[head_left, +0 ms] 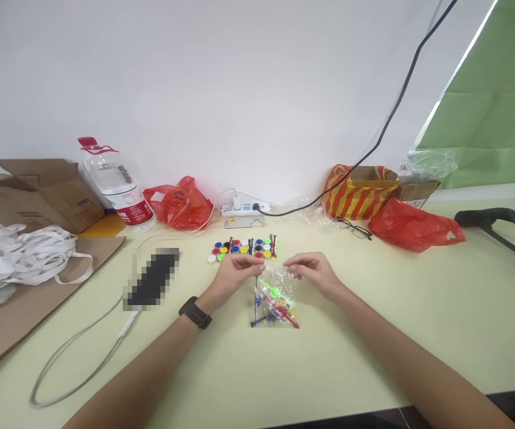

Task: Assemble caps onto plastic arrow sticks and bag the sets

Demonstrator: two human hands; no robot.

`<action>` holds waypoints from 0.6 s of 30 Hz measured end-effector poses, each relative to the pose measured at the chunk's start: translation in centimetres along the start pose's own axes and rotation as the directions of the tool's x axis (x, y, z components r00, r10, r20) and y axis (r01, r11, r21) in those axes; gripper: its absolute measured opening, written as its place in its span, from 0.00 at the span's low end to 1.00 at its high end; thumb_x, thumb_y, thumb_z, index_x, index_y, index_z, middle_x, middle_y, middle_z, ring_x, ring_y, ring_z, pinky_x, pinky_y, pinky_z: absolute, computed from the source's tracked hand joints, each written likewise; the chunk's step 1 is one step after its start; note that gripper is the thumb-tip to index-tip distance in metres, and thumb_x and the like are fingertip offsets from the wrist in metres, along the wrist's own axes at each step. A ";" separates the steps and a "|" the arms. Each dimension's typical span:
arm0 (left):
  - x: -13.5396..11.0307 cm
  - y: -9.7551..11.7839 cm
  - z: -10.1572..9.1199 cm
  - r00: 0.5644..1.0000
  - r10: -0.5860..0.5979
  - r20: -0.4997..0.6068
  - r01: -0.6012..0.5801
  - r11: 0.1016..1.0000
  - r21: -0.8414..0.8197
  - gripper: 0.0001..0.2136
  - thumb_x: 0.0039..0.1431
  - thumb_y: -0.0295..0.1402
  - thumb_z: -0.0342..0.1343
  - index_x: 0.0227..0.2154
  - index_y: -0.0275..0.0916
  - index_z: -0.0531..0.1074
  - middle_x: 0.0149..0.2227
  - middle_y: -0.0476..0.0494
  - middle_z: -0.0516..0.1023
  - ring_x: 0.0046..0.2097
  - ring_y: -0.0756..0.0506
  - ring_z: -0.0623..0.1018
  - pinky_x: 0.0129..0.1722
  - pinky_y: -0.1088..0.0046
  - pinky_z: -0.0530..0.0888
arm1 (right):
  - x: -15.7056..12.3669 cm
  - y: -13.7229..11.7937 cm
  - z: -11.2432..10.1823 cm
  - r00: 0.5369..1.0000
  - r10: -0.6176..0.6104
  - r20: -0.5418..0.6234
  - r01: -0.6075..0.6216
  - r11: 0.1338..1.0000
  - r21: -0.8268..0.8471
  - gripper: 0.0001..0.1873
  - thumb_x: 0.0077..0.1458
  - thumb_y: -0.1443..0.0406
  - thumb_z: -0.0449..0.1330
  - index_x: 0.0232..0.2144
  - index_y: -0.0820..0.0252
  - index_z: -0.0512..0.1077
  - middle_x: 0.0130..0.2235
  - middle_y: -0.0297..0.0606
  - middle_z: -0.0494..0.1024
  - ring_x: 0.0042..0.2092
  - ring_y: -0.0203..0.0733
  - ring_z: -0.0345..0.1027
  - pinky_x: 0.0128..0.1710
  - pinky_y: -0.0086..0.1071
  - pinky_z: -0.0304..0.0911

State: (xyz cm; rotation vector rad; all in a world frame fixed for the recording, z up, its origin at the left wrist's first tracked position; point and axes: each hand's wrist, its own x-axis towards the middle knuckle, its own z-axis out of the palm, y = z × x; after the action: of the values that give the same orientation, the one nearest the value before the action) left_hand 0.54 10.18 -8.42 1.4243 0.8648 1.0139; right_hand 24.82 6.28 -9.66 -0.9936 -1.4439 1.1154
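The left hand (239, 270) and right hand (314, 274) pinch the top of a clear bag (277, 298), about midway between the front and back edges of the desk (337, 369). If fingers slip, the colourful bits (275, 292) inside could spill.

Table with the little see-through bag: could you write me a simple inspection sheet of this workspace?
Surface: pale table; cardboard sheet at left.
Job's things: clear bag with coloured pieces inside; coloured discs and sticks beyond it.
Clutter: bottle, striped bag, glasses, white straps, two red bags; pixelated dark item, unidentifiable.
Hands: left hand and right hand, bare, pinch the clear bag's upper edge on either side; dark wristband on the left wrist.
Cables: black cable plugged into power strip; white-tipped cable reaches the pixelated item.
Surroundings: white wall behind; green fabric at right.
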 end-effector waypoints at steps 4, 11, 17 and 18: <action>0.0 -0.2 0.2 1.000 0.022 0.016 -0.022 1.000 0.012 0.12 0.46 0.37 0.75 0.33 0.36 0.84 0.33 0.41 0.85 0.34 0.45 0.82 0.39 0.68 0.80 | 0.0 -0.2 0.9 0.999 0.044 -0.013 -0.044 0.999 -0.013 0.21 0.52 0.51 0.70 0.42 0.58 0.81 0.26 0.34 0.76 0.26 0.37 0.66 0.26 0.31 0.63; -0.4 -0.1 0.5 0.994 0.061 0.086 -0.068 0.995 0.077 0.16 0.52 0.38 0.72 0.43 0.37 0.83 0.39 0.40 0.85 0.40 0.43 0.82 0.42 0.69 0.79 | 0.0 -0.2 2.1 0.997 0.063 0.054 -0.061 0.997 -0.042 0.20 0.52 0.48 0.70 0.29 0.60 0.80 0.27 0.36 0.77 0.26 0.36 0.65 0.27 0.32 0.63; -0.5 -0.3 0.6 0.983 0.050 0.179 -0.070 0.992 0.105 0.11 0.56 0.40 0.69 0.35 0.36 0.84 0.35 0.40 0.85 0.37 0.44 0.82 0.39 0.71 0.78 | 0.0 -0.2 1.8 0.996 0.057 0.075 -0.053 0.997 -0.059 0.20 0.52 0.48 0.70 0.31 0.59 0.81 0.27 0.36 0.77 0.26 0.37 0.65 0.27 0.32 0.62; -0.4 -0.3 0.5 0.986 0.045 0.161 -0.060 0.994 0.093 0.11 0.55 0.39 0.70 0.35 0.36 0.84 0.34 0.41 0.85 0.36 0.45 0.82 0.39 0.71 0.78 | 0.0 -0.1 1.6 0.996 0.061 0.072 -0.057 0.997 -0.054 0.20 0.52 0.48 0.70 0.31 0.59 0.81 0.27 0.36 0.77 0.26 0.37 0.65 0.27 0.32 0.62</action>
State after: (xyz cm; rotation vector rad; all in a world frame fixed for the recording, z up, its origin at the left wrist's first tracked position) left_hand 0.91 9.65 -8.81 1.5950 0.7716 0.8939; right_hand 23.24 6.07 -9.62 -1.0470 -1.5173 1.1732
